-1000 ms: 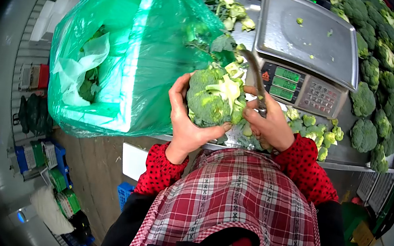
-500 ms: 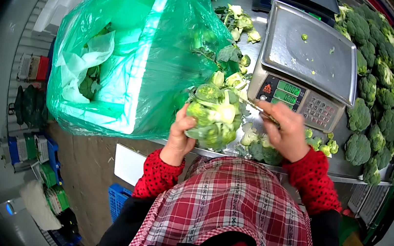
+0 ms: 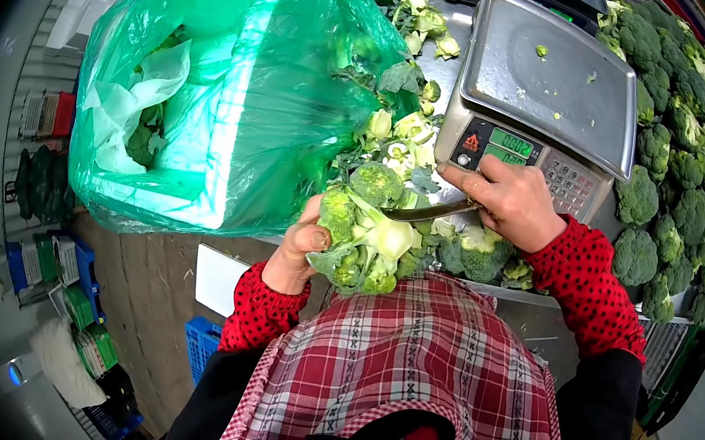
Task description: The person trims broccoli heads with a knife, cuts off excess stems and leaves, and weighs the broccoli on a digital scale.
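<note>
My left hand (image 3: 300,249) grips a broccoli head (image 3: 368,235) from its left side, with the pale cut stem turned up and to the right. In my right hand (image 3: 517,203) is a knife (image 3: 431,211) with a dark curved blade; its tip reaches to the broccoli's stem side. The fingers of that hand wrap the handle, in front of the lower edge of the scale (image 3: 555,78). Cut stems and leaves (image 3: 403,134) lie just beyond the held broccoli. More broccoli pieces (image 3: 476,253) rest below my right hand.
At left stands a white box lined with a green plastic bag (image 3: 229,117), with some broccoli inside. A large broccoli pile (image 3: 686,155) covers the right side. Trimmings (image 3: 425,22) lie left of the scale. A blue crate (image 3: 201,344) and a white board (image 3: 218,278) are below the table.
The broccoli has been turned, its stem now facing up and right, and brought slightly lower. My right hand first moved up and right with the knife; the blade now lies across toward the stem.
</note>
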